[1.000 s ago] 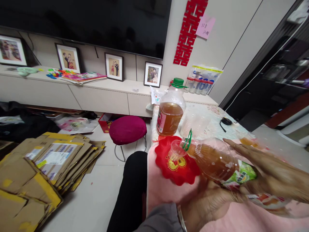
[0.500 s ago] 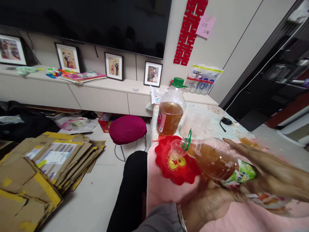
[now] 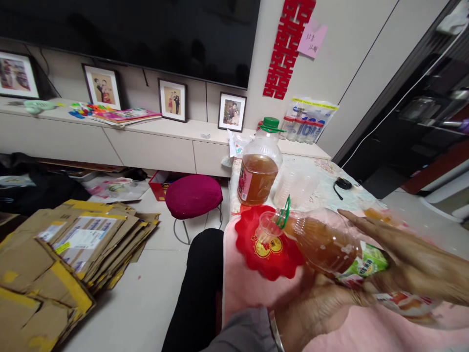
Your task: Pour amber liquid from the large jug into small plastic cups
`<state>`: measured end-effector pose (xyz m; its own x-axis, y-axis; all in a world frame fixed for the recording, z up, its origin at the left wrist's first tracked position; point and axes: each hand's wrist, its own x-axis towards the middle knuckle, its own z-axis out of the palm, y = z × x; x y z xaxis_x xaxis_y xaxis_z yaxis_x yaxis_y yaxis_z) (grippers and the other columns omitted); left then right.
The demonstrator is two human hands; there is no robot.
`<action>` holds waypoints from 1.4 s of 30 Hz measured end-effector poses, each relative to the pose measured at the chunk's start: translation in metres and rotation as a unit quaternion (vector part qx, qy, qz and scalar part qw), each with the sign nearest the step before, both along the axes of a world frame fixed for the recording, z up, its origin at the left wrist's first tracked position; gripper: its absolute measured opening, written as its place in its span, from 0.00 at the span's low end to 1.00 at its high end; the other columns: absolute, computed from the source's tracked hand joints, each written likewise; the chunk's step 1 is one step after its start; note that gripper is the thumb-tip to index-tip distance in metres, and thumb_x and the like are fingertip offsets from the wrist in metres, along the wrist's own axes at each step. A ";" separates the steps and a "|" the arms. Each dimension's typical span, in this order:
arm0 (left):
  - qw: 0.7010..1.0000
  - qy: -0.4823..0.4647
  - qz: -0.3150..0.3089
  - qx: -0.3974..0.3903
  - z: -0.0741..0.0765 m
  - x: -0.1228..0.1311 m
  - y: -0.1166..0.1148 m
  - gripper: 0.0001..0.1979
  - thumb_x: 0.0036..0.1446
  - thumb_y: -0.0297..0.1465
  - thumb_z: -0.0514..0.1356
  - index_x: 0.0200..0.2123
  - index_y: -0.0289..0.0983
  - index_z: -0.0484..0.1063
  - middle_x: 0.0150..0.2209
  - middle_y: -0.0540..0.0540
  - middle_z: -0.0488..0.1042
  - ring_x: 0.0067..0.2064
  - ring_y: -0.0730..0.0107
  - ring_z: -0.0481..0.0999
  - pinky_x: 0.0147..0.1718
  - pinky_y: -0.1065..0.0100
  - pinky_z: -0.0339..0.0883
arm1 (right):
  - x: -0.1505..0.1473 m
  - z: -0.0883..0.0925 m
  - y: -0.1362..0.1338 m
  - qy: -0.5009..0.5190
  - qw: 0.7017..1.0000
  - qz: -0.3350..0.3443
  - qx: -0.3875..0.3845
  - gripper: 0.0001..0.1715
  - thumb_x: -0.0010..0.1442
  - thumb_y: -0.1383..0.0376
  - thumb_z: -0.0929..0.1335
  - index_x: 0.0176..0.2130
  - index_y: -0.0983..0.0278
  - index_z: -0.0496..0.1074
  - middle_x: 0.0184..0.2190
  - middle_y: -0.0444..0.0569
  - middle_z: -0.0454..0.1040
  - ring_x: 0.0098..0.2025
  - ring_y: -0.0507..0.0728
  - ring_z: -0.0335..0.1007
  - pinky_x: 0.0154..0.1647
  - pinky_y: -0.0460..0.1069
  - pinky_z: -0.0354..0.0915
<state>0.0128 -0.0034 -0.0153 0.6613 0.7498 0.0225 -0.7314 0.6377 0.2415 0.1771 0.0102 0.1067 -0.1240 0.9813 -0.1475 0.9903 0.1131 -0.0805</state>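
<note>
A clear plastic bottle [image 3: 322, 247] of amber liquid lies tilted, its open neck over a small clear cup [image 3: 266, 228] standing on a red scalloped plate [image 3: 266, 254]. My right hand [image 3: 410, 264] wraps the bottle's labelled lower part from above, index finger stretched along it. My left hand [image 3: 315, 308] supports the bottle from underneath, fingers curled. A green cap ring hangs at the neck. Whether liquid is running into the cup is not visible.
A larger jug [image 3: 259, 168] of amber liquid with a green cap stands behind the plate, beside a stack of clear cups [image 3: 295, 188]. A magenta stool [image 3: 193, 196] and flattened cardboard boxes [image 3: 73, 244] lie on the floor to the left. My dark-trousered knee [image 3: 200, 274] is by the pink table's [image 3: 249, 288] edge.
</note>
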 end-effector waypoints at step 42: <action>0.998 0.004 0.017 0.058 -0.009 0.003 -0.001 0.46 0.23 0.27 0.85 0.52 0.47 0.80 0.61 0.43 0.81 0.70 0.39 0.72 0.75 0.34 0.53 | 0.021 -0.016 0.003 0.030 0.999 0.027 0.007 0.66 0.50 0.40 0.75 0.80 0.51 0.54 0.76 0.51 0.65 0.76 0.81 0.60 0.75 0.74 0.59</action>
